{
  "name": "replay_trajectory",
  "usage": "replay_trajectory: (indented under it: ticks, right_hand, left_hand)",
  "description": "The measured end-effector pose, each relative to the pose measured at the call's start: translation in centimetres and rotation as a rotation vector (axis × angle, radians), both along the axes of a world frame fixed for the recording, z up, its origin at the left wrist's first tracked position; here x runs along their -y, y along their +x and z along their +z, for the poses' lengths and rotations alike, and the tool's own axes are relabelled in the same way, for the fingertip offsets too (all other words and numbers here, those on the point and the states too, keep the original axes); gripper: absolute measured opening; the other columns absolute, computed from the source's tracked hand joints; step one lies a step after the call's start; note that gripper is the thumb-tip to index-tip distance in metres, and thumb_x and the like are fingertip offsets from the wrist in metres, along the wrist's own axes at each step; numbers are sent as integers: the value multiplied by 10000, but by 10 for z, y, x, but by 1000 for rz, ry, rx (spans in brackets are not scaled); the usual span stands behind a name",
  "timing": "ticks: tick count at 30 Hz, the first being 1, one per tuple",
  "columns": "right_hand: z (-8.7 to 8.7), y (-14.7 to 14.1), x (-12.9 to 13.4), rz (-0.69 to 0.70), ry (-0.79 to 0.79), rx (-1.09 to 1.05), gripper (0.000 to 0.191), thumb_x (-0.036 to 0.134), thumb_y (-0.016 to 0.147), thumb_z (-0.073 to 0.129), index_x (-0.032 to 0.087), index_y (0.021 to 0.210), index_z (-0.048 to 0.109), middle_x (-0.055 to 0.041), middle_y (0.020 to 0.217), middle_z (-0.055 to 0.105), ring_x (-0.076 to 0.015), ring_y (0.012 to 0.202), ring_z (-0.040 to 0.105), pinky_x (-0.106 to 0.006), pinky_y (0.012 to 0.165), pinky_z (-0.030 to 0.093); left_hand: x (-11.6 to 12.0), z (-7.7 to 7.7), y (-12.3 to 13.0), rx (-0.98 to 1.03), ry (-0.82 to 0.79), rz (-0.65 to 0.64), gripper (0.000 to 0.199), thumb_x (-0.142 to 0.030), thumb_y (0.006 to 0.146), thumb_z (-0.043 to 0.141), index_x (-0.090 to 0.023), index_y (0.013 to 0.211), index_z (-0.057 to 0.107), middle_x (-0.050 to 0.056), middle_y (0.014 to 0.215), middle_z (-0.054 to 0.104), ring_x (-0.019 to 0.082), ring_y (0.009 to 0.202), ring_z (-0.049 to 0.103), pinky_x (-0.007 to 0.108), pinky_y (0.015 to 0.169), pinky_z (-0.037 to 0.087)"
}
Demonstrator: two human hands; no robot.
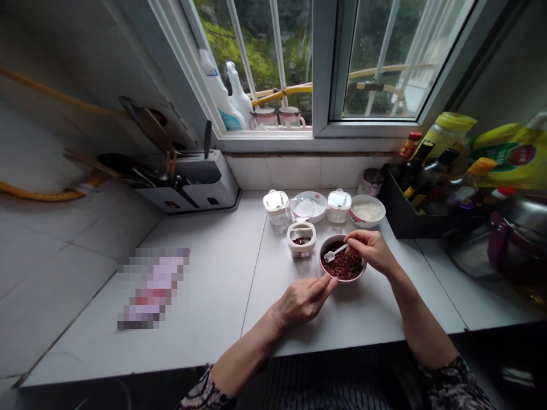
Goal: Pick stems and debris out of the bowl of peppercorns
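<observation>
My right hand [372, 251] pinches the handle of a small white spoon [330, 256] and holds it over a bowl. Dark red-brown bits that look like dried peppercorns [347, 266] fill this pink-rimmed bowl [351, 281]. With its fingertips, my left hand [302, 299] grips the bowl's near left rim. Just left of the bowl stands a small clear seasoning jar [301, 250] with a cream-coloured rim and some of the same dark bits inside. What lies in the spoon's scoop is too small to make out.
Behind stand two lidded seasoning jars [276, 206] [339, 205], a plate [314, 199] holding a clear lid, and a bowl of white grains [367, 212]. A black bottle box [401, 222] and a metal pot [487, 245] are right. A utensil holder [205, 188] stands left.
</observation>
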State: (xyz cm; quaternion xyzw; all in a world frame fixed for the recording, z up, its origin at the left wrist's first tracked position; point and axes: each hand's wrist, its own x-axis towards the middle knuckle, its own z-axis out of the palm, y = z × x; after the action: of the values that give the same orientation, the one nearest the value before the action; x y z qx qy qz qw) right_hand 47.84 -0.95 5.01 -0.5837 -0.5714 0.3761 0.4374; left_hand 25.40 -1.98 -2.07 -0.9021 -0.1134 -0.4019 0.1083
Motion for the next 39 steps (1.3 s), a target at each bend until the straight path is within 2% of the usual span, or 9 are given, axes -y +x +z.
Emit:
replay_trajectory:
  ticks: [4,10,17,20,22,25,28,34,39]
  right_hand:
    - [2,-1,-1,-27,-55,-108,211,364,718,638,161,738,695,-28,575,697,-145,515,599,-240,501,443]
    - [3,0,-5,-97,-131,-273,290,412,619,729,143,719,690,-27,537,682,-67,354,414,-201,354,279]
    - [3,-10,-9,-162,52,-333,303,422,684,735,146,802,694,-54,656,737,-54,316,394,-212,324,310]
    - [-1,-27,-8,-189,217,-193,255,394,811,650,161,901,701,-58,731,756,-91,358,492,-239,372,406]
    - [-6,-37,-7,-168,397,-11,198,325,882,591,177,941,709,-67,805,769,-158,581,671,-271,565,536]
    - [-11,-44,-6,11,642,340,212,201,920,520,193,965,727,-78,902,778,-200,820,732,-304,757,559]
    - [-12,-40,-5,92,735,518,257,146,919,483,195,984,728,-79,916,779,-201,827,738,-300,747,559]
    - [-1,-17,2,-135,571,252,143,217,905,554,191,902,695,-37,770,745,-174,688,705,-283,689,560]
    - [3,-1,4,-28,357,257,153,223,879,541,175,814,671,-2,610,656,-145,554,627,-248,571,504]
  left_hand:
    - [0,0,0,3,-5,2,372,-57,968,394,-42,1331,475,144,1014,687,151,715,650,274,620,567]
    - [0,1,0,9,-9,-12,355,-51,960,421,-32,1308,490,150,1030,680,145,696,640,273,608,561]
    - [0,0,1,14,-1,-8,390,-54,960,411,-25,1346,462,161,1056,680,156,722,640,279,616,560]
    - [0,0,1,29,-8,-17,385,-42,944,432,-4,1324,474,162,1045,687,158,684,631,286,571,548]
    - [0,0,2,36,-10,-14,390,-42,944,428,-10,1330,468,155,1037,691,154,671,627,287,559,548]
    - [0,-1,2,46,-9,-9,388,-38,943,421,-18,1328,466,149,1037,696,150,652,623,284,540,543]
    - [0,-2,2,45,-20,4,376,-49,951,415,-27,1323,464,146,1029,697,141,630,618,278,534,544]
    - [0,0,-1,14,-12,22,353,-56,953,405,-57,1293,502,146,1041,679,150,708,643,278,597,560]
    - [-1,1,-2,15,-14,11,336,-54,940,431,-54,1258,538,155,1070,672,163,759,645,288,640,562]
